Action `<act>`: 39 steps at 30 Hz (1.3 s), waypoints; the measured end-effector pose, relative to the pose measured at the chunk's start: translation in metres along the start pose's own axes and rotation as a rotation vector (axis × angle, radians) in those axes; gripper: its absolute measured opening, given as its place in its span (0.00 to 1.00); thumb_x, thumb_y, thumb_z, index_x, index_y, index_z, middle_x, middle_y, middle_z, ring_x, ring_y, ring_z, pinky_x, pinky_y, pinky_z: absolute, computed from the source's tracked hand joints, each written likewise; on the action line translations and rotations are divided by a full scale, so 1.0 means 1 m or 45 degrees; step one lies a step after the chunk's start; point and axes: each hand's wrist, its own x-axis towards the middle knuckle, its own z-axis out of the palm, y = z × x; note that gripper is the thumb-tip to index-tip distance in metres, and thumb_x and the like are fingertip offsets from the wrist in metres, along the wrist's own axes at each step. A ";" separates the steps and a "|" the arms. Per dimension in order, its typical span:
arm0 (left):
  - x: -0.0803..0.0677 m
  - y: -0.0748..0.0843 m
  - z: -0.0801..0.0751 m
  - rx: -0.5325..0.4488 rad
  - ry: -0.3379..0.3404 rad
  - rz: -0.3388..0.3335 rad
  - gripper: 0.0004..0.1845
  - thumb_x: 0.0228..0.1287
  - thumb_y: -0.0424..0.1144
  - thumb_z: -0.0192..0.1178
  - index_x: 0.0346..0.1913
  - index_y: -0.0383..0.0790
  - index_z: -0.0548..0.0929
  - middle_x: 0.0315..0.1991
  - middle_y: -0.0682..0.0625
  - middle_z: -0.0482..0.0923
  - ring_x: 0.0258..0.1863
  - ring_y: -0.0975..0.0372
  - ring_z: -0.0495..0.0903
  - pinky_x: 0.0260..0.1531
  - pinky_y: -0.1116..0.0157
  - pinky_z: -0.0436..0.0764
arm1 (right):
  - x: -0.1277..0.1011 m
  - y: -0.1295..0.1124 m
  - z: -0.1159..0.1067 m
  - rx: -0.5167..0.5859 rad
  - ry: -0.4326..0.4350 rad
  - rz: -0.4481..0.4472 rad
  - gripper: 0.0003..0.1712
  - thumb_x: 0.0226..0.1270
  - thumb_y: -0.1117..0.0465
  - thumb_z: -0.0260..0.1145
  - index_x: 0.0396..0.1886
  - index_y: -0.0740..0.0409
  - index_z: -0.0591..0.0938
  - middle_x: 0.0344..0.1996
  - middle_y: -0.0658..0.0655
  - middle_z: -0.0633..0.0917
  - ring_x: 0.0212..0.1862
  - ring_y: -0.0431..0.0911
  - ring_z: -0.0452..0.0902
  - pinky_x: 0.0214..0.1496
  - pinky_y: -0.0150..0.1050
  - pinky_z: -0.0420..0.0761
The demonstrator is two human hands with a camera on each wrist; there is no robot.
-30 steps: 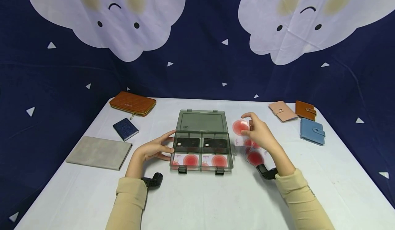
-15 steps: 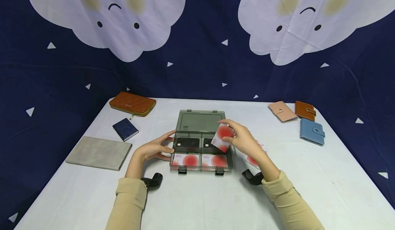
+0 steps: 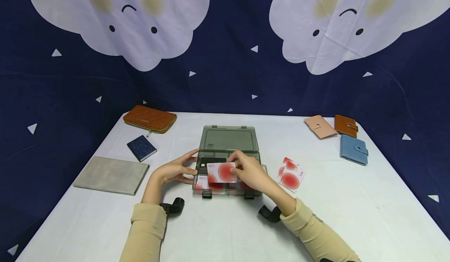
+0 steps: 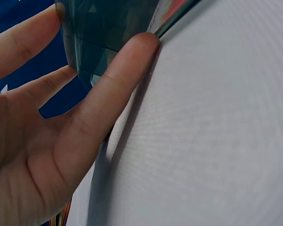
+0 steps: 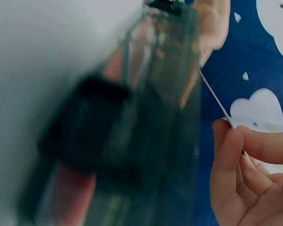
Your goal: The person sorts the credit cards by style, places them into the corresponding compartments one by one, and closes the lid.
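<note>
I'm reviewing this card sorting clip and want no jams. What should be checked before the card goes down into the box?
1. Lid open: ok, the box lid stands back, compartments exposed.
2. Box steadied: ok, the left hand rests against the box at its left side.
3. Card held: ok, the right hand pinches the white and red card by its edge.
4. Card over a compartment: ok, it hovers above the front row.
5. Room in the target slot: cannot tell, the front compartments already hold cards of the same kind.
6. Spare cards out of the way: ok, they lie on the table to the right.
</note>
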 end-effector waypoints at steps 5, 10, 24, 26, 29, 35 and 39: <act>0.000 0.000 -0.001 0.007 -0.002 -0.004 0.47 0.59 0.27 0.57 0.74 0.50 0.41 0.69 0.35 0.38 0.45 0.53 0.74 0.41 0.54 0.82 | 0.001 -0.001 0.016 -0.114 -0.082 -0.052 0.11 0.62 0.67 0.62 0.44 0.57 0.76 0.24 0.50 0.81 0.21 0.39 0.69 0.25 0.33 0.71; 0.001 0.000 0.000 0.000 0.005 -0.013 0.47 0.58 0.27 0.58 0.74 0.50 0.42 0.69 0.35 0.40 0.43 0.54 0.75 0.41 0.54 0.82 | 0.001 0.002 0.025 -0.195 -0.224 -0.092 0.14 0.62 0.71 0.59 0.48 0.61 0.76 0.42 0.57 0.82 0.38 0.46 0.76 0.39 0.40 0.77; -0.002 0.000 0.001 -0.004 -0.001 -0.001 0.46 0.59 0.27 0.57 0.74 0.50 0.42 0.69 0.35 0.40 0.44 0.55 0.74 0.42 0.53 0.81 | 0.000 0.006 0.023 -0.317 -0.445 -0.103 0.19 0.68 0.67 0.52 0.58 0.55 0.73 0.42 0.56 0.81 0.39 0.45 0.75 0.41 0.40 0.75; -0.002 0.000 0.001 -0.007 -0.003 -0.003 0.46 0.59 0.27 0.57 0.74 0.51 0.42 0.69 0.35 0.40 0.43 0.55 0.74 0.42 0.53 0.81 | -0.001 0.007 0.020 -0.308 -0.441 -0.105 0.20 0.68 0.67 0.52 0.58 0.55 0.73 0.41 0.55 0.82 0.36 0.44 0.74 0.38 0.38 0.75; -0.001 0.000 0.000 -0.013 -0.003 -0.005 0.47 0.59 0.27 0.58 0.74 0.51 0.42 0.68 0.36 0.40 0.42 0.56 0.75 0.42 0.52 0.81 | -0.002 0.007 0.012 -0.257 -0.392 -0.086 0.18 0.67 0.66 0.55 0.56 0.55 0.75 0.36 0.54 0.82 0.32 0.42 0.74 0.34 0.37 0.75; -0.001 0.000 0.000 -0.014 -0.001 -0.006 0.46 0.59 0.27 0.58 0.74 0.51 0.42 0.68 0.36 0.40 0.42 0.56 0.75 0.42 0.53 0.81 | -0.009 0.017 -0.020 -0.234 -0.142 -0.071 0.15 0.64 0.65 0.59 0.50 0.57 0.79 0.32 0.52 0.83 0.30 0.41 0.74 0.34 0.38 0.75; -0.001 -0.001 0.000 -0.015 0.005 -0.009 0.46 0.59 0.27 0.58 0.74 0.51 0.43 0.68 0.36 0.41 0.41 0.56 0.76 0.42 0.53 0.81 | -0.016 0.033 -0.045 -0.241 -0.006 -0.025 0.14 0.63 0.65 0.60 0.48 0.59 0.80 0.33 0.53 0.83 0.33 0.42 0.75 0.32 0.37 0.76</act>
